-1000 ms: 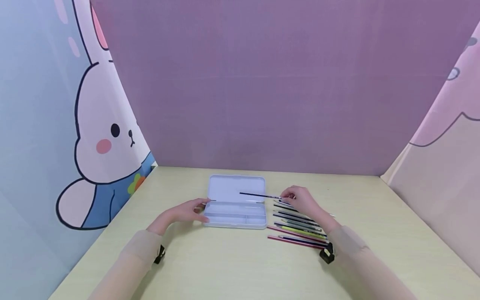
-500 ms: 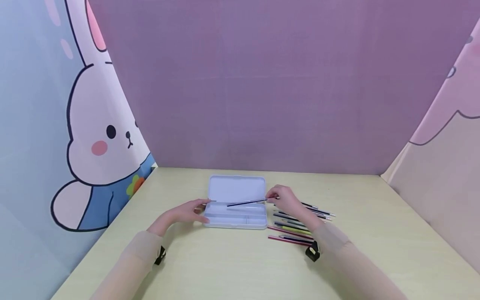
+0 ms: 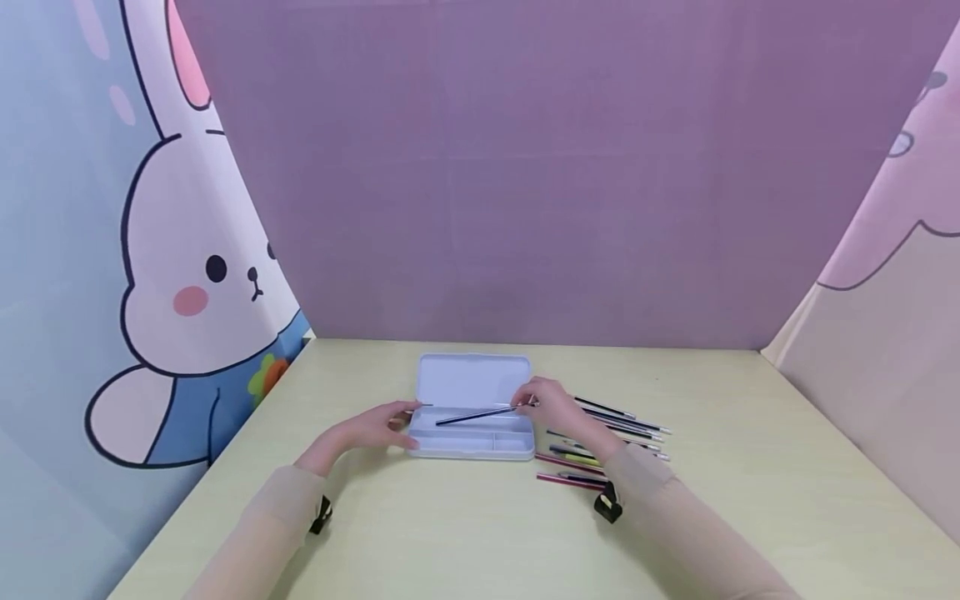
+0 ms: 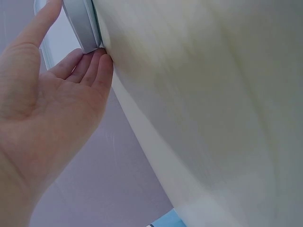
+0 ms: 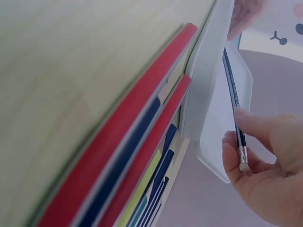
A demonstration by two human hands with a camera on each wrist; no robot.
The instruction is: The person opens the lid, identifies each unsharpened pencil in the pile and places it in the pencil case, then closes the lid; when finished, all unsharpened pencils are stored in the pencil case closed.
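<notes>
Centre frame: right hand (image 3: 551,408) pinches pencil (image 5: 232,83) by eraser end (image 5: 244,166); likely light, stiff. Left hand (image 3: 371,425) spread, touching case (image 3: 472,379).

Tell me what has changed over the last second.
The right hand moved left, carrying the dark pencil it was already pinching. The pencil's left end, earlier in front of the open lid, is now over the tray of the case. Nothing was let go. The left hand stayed at the case's left end; the visible loose pencils lie as before.
</notes>
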